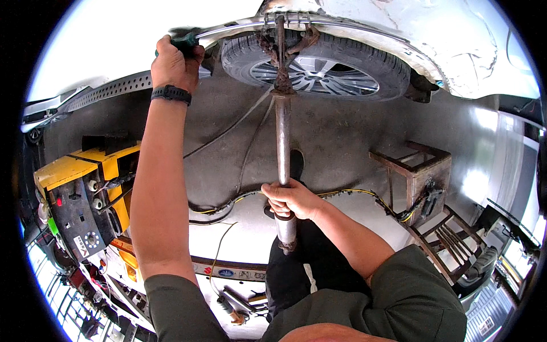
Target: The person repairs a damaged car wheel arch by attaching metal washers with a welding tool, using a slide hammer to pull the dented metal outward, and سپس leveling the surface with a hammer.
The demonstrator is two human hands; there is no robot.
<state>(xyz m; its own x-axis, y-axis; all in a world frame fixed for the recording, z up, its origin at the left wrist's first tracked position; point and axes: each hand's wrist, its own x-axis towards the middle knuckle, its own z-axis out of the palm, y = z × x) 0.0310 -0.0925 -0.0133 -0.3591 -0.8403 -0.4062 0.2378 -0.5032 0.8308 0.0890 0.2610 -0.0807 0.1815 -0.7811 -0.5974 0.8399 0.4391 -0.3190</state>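
Note:
My left hand (172,65) is raised at the far left, beside the edge of the white car fender (85,51). Its fingers wrap round a dark green handle (185,41), partly blurred; I cannot tell what tool it belongs to. Close by, a thin bright metal rod (228,27) runs along the wheel arch. My right hand (292,199) closes round the lower part of a slide hammer (283,139), a long steel shaft with a rusty claw (279,51). The claw's prongs reach a row of small metal pieces (290,20) on the arch edge.
Below the arch is a wheel with a black tire (239,57). A yellow and black machine (88,194) stands at left, a worn stool (424,182) at right. A yellow-black cable (347,192) crosses the floor. Tools (231,308) lie on the floor near me.

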